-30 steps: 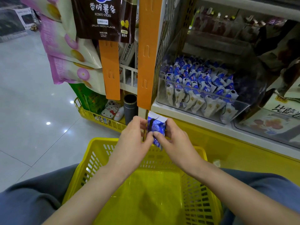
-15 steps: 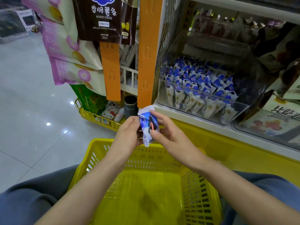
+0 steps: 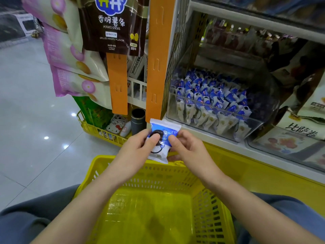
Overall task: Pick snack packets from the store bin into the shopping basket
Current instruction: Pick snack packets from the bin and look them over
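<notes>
Pinching a single snack packet [image 3: 164, 136] between them, both hands hold it upright just above the far rim of the shopping basket [image 3: 211, 210]. The left hand [image 3: 135, 150] presses its thumb over the dark cookie printed on the front, with its other fingers curled behind the wrapper. The right hand [image 3: 188, 150] grips the packet's right edge, thumb in front and fingers tucked behind and under it. The packet is blue at the top and white below, with a crimped white seal along its upper edge (the small print on it is too blurred to read). It hangs in the air, in neither the basket nor the bin.

The yellow basket, with slotted walls, sits between the person's legs, which are in grey-blue trousers [image 3: 26, 224].

Up and to the right, on a white shelf, stands the clear store bin [image 3: 211, 121], packed with rows of matching blue-and-white packets [image 3: 207, 99]. Just beside it on the right, another clear bin [image 3: 281, 152] holds larger printed bags.

Left of the store bin, two orange hanging strips [image 3: 158, 59] run down the shelf end. A brown bag [image 3: 112, 27] marked POTATO STICKS hangs there, with pink-and-cream bags [image 3: 70, 57] further left. Below them, a smaller yellow basket [image 3: 97, 132] holds a cartoon-cat item [image 3: 116, 126], and a dark cylinder [image 3: 138, 120] stands near it. A pale glossy floor [image 3: 26, 103] spreads out to the left.
</notes>
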Demonstrator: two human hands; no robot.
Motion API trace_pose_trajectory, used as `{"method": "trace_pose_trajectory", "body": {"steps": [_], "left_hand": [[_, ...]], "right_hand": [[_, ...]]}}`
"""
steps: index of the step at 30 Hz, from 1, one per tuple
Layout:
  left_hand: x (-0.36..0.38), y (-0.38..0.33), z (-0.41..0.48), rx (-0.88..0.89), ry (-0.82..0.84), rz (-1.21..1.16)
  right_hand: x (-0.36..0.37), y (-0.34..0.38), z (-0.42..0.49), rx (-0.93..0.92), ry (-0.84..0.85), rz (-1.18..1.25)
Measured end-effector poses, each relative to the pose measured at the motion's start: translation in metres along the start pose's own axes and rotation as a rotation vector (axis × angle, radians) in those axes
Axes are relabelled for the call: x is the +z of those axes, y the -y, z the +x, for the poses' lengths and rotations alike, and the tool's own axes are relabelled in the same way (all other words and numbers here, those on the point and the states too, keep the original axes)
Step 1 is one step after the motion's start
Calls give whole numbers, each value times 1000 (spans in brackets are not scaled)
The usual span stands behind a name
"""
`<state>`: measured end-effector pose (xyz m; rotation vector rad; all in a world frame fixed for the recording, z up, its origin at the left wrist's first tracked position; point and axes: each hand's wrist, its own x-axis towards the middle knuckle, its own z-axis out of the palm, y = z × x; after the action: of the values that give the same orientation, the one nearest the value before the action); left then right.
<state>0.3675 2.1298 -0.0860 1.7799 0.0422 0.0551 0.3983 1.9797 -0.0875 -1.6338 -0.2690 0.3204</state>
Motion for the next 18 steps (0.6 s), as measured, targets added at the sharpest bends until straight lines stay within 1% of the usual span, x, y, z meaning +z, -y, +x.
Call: {"method": "trace_pose_trajectory", "body": {"steps": [2, 3, 5, 7, 8, 10, 12, 13, 15, 18], "left_hand": [[0, -3, 0, -125, 96, -212], [0, -4, 0, -171, 145, -278], [2, -5, 0, -190, 185, -320], [3, -7, -1, -179, 182, -332], [3, -8, -1, -171, 174, -332], [1, -9, 1, -159, 139, -337], [-2, -11, 5, -159, 76, -375], [-3, -13, 7, -159, 37, -389], [-6, -14, 13, -137, -47, -368], [-12, -16, 20, -88, -142, -363]], "right_hand": [[-3, 3, 0, 9, -36, 16], [-5, 5, 0, 9, -57, 15], [-6, 7, -1, 9, -90, 12], [-6, 11, -2, 1, -108, 6], [-7, 14, -2, -31, -112, -22], [-14, 25, 6, -154, -152, -125], [-28, 43, 26, -288, -251, -226], [-35, 51, 40, -326, -295, -289], [-47, 64, 73, -312, -337, -479], [-54, 69, 121, -94, -264, -796]]}}
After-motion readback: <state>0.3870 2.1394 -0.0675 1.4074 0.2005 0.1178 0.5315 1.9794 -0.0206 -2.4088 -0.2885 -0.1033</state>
